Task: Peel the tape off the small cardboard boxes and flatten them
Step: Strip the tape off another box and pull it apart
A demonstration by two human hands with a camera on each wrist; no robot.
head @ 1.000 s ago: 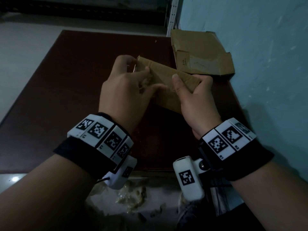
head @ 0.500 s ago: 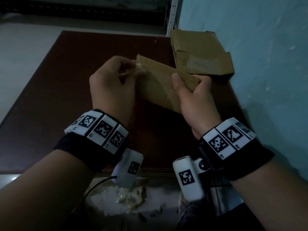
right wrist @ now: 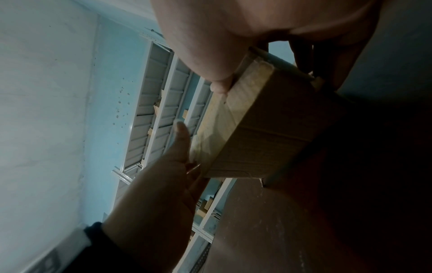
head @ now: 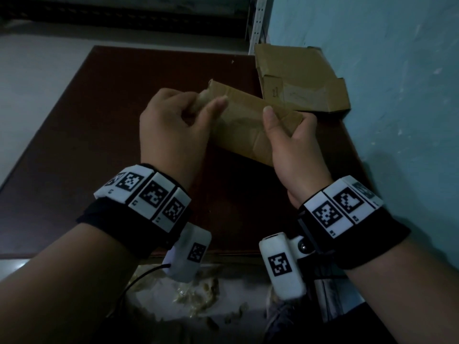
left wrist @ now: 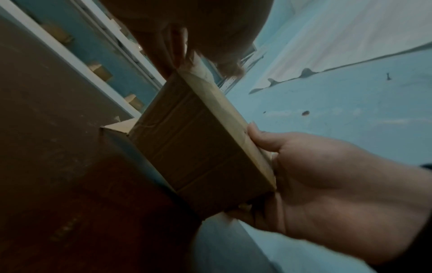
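A small brown cardboard box (head: 243,122) is held tilted above the dark table (head: 99,120). My right hand (head: 288,121) grips its right end, thumb on top and fingers behind; the left wrist view shows this hand (left wrist: 327,184) round the box (left wrist: 198,147). My left hand (head: 208,102) is at the box's left end and pinches a pale crumpled bit of tape (head: 202,97) between thumb and fingers. In the right wrist view the box (right wrist: 257,138) has pale tape along its upper face, and the left hand (right wrist: 161,184) touches its far end.
A flattened cardboard box (head: 298,78) lies at the table's back right corner against the blue wall (head: 385,95). Peeled tape scraps (head: 198,294) litter the floor below the table's near edge. A white shelf upright (head: 258,23) stands behind.
My left hand pulled away to the left from the box's middle with a bit of tape, then came back to the box's left end. The right hand kept its grip and stayed still.
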